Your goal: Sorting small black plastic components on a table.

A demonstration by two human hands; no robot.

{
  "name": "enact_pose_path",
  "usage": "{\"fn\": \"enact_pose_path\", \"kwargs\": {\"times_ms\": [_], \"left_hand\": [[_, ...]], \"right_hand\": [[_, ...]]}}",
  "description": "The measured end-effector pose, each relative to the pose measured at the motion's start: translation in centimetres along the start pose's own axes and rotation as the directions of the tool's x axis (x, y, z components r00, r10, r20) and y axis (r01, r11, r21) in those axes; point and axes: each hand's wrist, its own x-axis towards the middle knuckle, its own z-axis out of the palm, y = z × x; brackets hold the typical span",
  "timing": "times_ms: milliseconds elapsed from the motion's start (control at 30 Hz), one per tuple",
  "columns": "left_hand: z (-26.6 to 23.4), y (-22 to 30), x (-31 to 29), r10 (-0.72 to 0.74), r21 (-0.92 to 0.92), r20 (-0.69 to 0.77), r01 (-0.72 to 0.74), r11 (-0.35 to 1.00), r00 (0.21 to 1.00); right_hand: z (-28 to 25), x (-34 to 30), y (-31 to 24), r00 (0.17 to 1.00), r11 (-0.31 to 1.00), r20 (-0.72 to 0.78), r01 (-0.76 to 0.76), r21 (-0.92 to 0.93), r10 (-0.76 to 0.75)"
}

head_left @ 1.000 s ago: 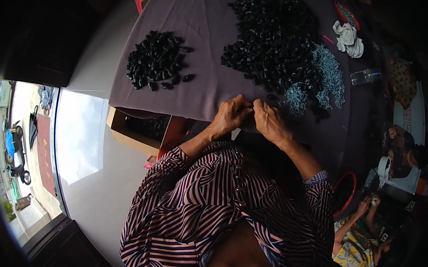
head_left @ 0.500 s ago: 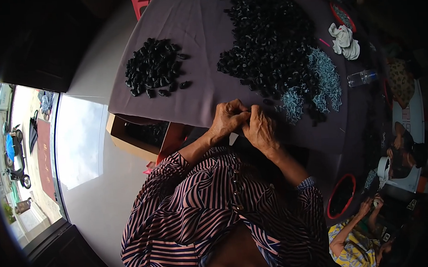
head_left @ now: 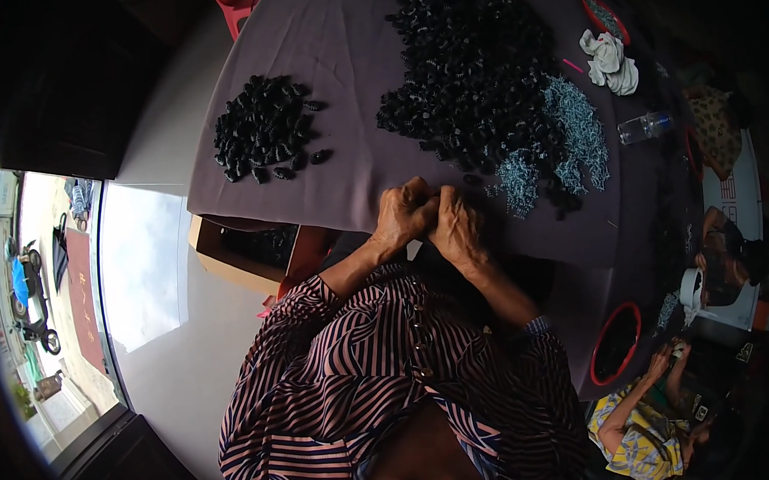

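Note:
At the near edge of the cloth-covered table (head_left: 339, 178), my left hand (head_left: 403, 213) and my right hand (head_left: 458, 230) are closed and pressed together. Whatever sits between their fingers is hidden. Beyond them spreads a large heap of small black ridged parts (head_left: 472, 73). Small pale-blue pins or screws (head_left: 579, 128) lie along its right side, with a smaller patch of them (head_left: 516, 183) closer to my right hand. A separate, smaller pile of black ridged parts (head_left: 264, 129) rests on the cloth at the left.
Below the table's left edge stands an open cardboard box (head_left: 248, 250) with black parts inside. Rightward are a crumpled white cloth (head_left: 608, 63), a clear plastic bottle (head_left: 645, 128) and a red-rimmed basin (head_left: 635, 315). A person in a yellow patterned top (head_left: 638, 435) works at lower right.
The view has shifted slightly, moving the table and piles a little within the picture. My hands stay together, closed, at the table edge.

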Motion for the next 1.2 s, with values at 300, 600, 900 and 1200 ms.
{"fn": "enact_pose_path", "kwargs": {"times_ms": [300, 600, 900, 1200], "left_hand": [[-0.1, -0.3, 0.3, 0.022, 0.021, 0.000, -0.022, 1.000, 1.000], [0.2, -0.9, 0.6, -0.010, -0.002, 0.039, 0.011, 1.000, 0.999], [0.5, 0.1, 0.8, -0.071, -0.061, 0.060, 0.074, 0.995, 0.996], [0.2, 0.2, 0.6, -0.023, -0.160, 0.082, 0.036, 0.986, 0.996]], "right_hand": [[-0.1, 0.3, 0.1, 0.999, 0.998, -0.014, 0.040, -0.053, -0.041], [-0.5, 0.6, 0.5, 0.999, 0.996, 0.032, 0.044, -0.075, -0.042], [-0.1, 0.3, 1.1, 0.997, 0.997, 0.020, 0.070, -0.013, -0.070], [-0.2, -0.1, 2.1, 0.998, 0.971, -0.058, 0.051, 0.234, -0.039]]}}
